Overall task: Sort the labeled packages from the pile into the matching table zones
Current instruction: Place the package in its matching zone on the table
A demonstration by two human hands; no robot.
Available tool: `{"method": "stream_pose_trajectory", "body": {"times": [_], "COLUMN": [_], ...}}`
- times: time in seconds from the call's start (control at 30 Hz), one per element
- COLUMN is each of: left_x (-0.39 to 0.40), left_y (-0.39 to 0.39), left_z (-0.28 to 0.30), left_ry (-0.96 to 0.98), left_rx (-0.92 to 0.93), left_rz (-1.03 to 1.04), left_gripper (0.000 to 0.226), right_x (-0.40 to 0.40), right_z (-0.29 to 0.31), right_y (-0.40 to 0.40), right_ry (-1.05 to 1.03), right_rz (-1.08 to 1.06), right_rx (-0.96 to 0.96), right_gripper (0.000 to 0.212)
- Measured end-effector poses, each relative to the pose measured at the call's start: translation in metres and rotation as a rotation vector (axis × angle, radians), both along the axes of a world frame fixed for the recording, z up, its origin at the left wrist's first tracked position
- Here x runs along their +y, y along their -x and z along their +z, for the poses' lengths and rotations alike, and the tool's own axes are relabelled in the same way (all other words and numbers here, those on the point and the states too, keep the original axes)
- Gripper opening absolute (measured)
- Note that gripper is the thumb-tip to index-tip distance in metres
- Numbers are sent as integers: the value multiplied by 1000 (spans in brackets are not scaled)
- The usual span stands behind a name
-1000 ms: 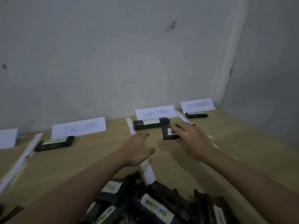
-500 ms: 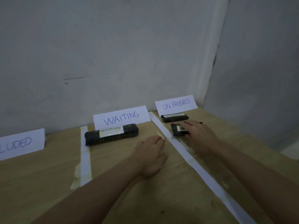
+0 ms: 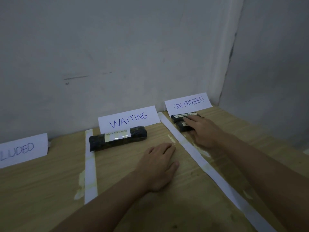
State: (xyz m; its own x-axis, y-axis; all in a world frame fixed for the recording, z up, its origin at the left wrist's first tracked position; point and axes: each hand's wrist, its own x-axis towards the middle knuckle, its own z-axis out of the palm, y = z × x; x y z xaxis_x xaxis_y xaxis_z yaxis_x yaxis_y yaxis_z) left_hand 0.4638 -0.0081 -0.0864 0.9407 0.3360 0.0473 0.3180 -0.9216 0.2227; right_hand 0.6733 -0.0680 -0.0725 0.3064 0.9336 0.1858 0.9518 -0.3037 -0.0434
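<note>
Right hand (image 3: 206, 133) covers package (image 3: 183, 127); second package (image 3: 185, 116) touching behind.

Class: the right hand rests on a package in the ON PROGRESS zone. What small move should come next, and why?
Probably lift the right hand off: the package already lies flat beside the first ON PROGRESS package, in its matching zone.

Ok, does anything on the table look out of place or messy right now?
No package is misplaced: the WAITING package lies in its zone, slightly askew. Only the paper divider strips look rough, with yellowish glue or tape residue along their edges.
</note>
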Motion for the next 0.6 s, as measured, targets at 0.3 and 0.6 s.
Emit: {"method": "stream_pose_trajectory", "body": {"times": [0.3,0.6], "left_x": [-21,-72], "left_y": [80,175], "left_z": [39,76], "left_ry": [-4,-65], "left_rx": [127,145], "left_rz": [-12,-36], "left_gripper": [51,45], "right_x": [-61,-153], "right_z": [19,51], "right_y": [115,218], "right_ry": [-156,-94], "right_rz": [244,321], "right_rx": [98,151], "right_gripper": [39,37]}}
